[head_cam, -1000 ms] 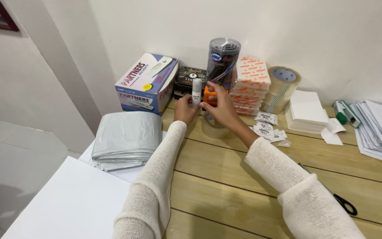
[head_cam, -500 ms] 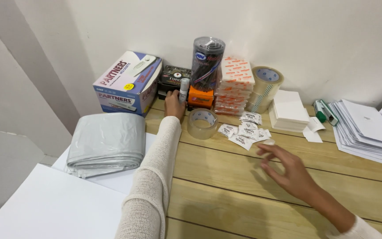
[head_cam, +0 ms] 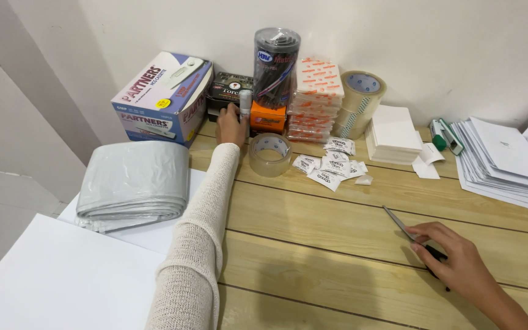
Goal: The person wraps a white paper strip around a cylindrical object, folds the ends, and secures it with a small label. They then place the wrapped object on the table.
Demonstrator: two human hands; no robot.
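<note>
The left hand [head_cam: 230,124] reaches to the far side of the wooden table [head_cam: 337,244], its fingers clamped on a small white tube [head_cam: 245,105] held upright just in front of a black box [head_cam: 227,88] and beside an orange box [head_cam: 268,117]. A clear tape roll [head_cam: 269,154] lies just near of that hand. At the near right, the right hand [head_cam: 459,266] rests on black-handled scissors [head_cam: 407,231], fingers curled together over the handles, blades pointing far-left.

A pale wooden plank table [head_cam: 337,244] stands against a plain white wall [head_cam: 447,43], evenly lit.
</note>
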